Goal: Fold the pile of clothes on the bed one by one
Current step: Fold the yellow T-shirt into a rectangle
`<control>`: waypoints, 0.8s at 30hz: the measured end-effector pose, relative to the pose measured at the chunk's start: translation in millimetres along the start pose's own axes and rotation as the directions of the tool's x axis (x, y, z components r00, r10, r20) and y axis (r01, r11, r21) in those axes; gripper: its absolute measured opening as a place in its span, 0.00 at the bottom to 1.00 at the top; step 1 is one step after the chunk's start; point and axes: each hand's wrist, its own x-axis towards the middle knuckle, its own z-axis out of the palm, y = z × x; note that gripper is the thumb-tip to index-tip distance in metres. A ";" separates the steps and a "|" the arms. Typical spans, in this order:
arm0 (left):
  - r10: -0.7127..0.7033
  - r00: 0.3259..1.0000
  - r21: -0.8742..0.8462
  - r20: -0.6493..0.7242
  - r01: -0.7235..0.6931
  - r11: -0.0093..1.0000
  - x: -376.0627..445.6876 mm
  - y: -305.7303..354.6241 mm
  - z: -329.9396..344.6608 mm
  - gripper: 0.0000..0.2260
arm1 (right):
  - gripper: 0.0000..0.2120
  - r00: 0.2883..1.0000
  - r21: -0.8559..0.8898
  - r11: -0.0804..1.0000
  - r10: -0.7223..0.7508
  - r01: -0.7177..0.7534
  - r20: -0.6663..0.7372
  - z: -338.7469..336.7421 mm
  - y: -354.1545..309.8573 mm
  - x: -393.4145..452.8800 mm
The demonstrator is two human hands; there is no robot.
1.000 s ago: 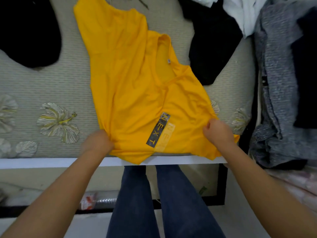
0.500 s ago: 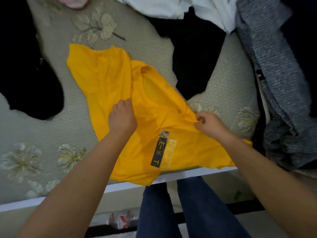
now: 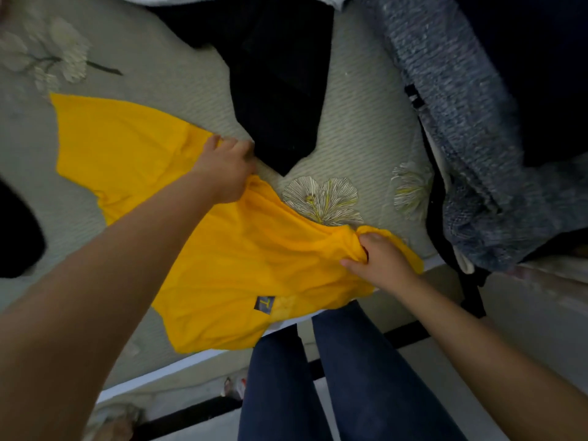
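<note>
Floral bed point(image 3: 350, 128), yellow shirt point(image 3: 133, 154) mid-fold: left hand point(image 3: 226, 173) grips its far edge, right hand point(image 3: 378, 259) bunches the near side. Next, probably draw both across.

Left hand point(image 3: 224, 168) reaches far forward, fingers curled; right hand point(image 3: 380, 261) is nearer, fingers clenched.

Yellow shirt point(image 3: 229, 249) lies spread across the bed point(image 3: 359, 122), hem hanging over the near edge. Left hand point(image 3: 222, 167) grips its far edge, right hand point(image 3: 378, 262) bunches the near corner (fabric gathered in the fingers). Black garment point(image 3: 276, 90) lies just beyond.
</note>
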 end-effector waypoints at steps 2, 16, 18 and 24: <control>0.017 0.999 0.042 0.032 -0.019 0.999 -1.0 -3.9 -3.0 0.17 | 0.14 0.998 0.042 0.999 -0.010 0.012 -0.058 -2.8 -9.0 6.1; -0.397 0.741 -0.563 -0.542 0.030 0.826 -55.0 -35.6 -70.4 0.10 | 0.07 0.774 0.065 0.990 -0.056 0.125 -0.631 -81.4 -62.3 25.8; -0.357 0.725 -0.509 -0.588 0.011 0.860 -68.1 -38.0 -79.7 0.09 | 0.07 0.726 0.025 0.994 -0.063 0.110 -0.685 -84.8 -81.1 21.6; -0.376 0.585 -0.420 -0.719 0.065 0.905 -150.4 -62.2 -119.3 0.09 | 0.11 0.519 -0.073 0.963 -0.203 0.260 -0.830 -107.3 -140.2 -39.2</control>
